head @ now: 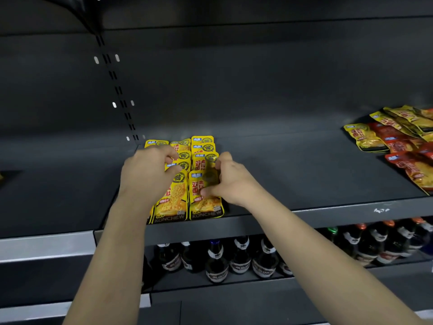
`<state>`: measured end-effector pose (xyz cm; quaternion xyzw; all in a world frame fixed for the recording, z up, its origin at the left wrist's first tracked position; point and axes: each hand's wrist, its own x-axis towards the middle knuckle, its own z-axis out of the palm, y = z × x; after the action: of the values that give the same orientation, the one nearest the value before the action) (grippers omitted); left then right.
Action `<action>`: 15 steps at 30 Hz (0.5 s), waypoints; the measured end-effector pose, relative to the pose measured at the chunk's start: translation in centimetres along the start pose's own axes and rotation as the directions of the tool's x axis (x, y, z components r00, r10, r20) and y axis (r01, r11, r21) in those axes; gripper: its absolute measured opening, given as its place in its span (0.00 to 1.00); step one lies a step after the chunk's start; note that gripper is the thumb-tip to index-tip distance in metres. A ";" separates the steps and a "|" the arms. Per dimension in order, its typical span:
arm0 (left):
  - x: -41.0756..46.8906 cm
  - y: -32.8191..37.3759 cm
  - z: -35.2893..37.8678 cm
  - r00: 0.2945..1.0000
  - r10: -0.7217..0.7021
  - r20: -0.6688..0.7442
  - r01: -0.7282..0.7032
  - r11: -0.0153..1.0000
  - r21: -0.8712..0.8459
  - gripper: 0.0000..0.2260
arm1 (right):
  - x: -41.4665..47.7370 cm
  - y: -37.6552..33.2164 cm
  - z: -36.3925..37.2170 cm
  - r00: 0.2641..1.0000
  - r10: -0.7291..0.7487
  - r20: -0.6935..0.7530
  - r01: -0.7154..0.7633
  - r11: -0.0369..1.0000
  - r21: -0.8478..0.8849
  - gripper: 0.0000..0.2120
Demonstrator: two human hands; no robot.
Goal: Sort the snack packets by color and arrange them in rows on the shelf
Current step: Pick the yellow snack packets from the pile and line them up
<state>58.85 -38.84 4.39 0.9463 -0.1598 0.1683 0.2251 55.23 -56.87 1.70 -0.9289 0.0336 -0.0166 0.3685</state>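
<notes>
Several yellow snack packets (203, 146) lie in overlapping rows at the left end of the dark shelf (293, 170). My left hand (147, 172) lies over the left and middle rows, its fingers curled on a yellow packet (174, 200). My right hand (230, 181) pinches the right edge of the front yellow packet (205, 202) in the right row. A loose heap of red packets (403, 146) and yellow packets (365, 137) lies at the shelf's far right.
The shelf's front lip (257, 221) runs below the rows. Dark bottles (241, 259) stand on the lower shelf underneath. A slotted upright (117, 90) rises at the back left, and another shelf (46, 202) adjoins on the left.
</notes>
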 end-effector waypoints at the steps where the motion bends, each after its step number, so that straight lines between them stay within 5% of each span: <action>1: 0.2 0.4 0.2 1.000 0.009 0.001 -0.009 1.000 0.003 0.08 | -0.2 0.2 -0.2 1.000 -0.009 -0.006 0.009 1.000 0.021 0.29; 4: 0.7 1.9 0.8 0.999 0.046 0.008 -0.046 0.999 -0.005 0.08 | -0.6 1.2 -1.5 0.997 -0.033 -0.063 0.036 0.999 0.038 0.22; 7: 1.3 4.0 2.0 0.994 0.110 0.023 -0.109 0.994 -0.005 0.08 | -0.8 3.3 -3.7 0.982 -0.111 -0.151 0.092 0.987 -0.129 0.15; 15: 3.1 11.7 6.7 0.958 0.246 0.145 -0.259 0.963 0.079 0.10 | -2.8 10.2 -11.6 0.967 -0.116 -0.228 0.029 0.935 -0.353 0.11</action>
<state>58.85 -52.66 4.35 0.9371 -0.2857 0.1392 0.1441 51.31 -71.98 3.14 -0.9706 0.0465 -0.1388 0.1912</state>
